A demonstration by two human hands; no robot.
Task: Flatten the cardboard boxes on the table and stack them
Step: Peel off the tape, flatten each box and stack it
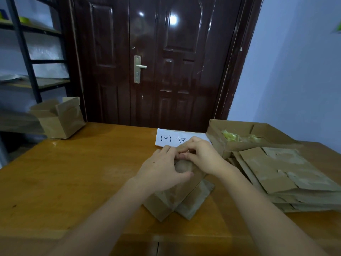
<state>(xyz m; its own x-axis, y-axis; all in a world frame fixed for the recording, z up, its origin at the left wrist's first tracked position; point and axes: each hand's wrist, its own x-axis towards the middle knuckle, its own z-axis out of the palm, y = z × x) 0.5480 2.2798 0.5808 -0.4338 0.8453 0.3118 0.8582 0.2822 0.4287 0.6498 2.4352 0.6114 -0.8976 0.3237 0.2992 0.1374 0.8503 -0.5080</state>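
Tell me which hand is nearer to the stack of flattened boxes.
Right. The right hand grips the far end of the box, beside the flattened stack; the left hand sits on the box's other side, farther away.

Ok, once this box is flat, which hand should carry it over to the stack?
Probably the right hand. The stack of flattened boxes lies on the table's right side, just beyond that wrist, while the left hand would have to cross over. Both hands now grip the cardboard box.
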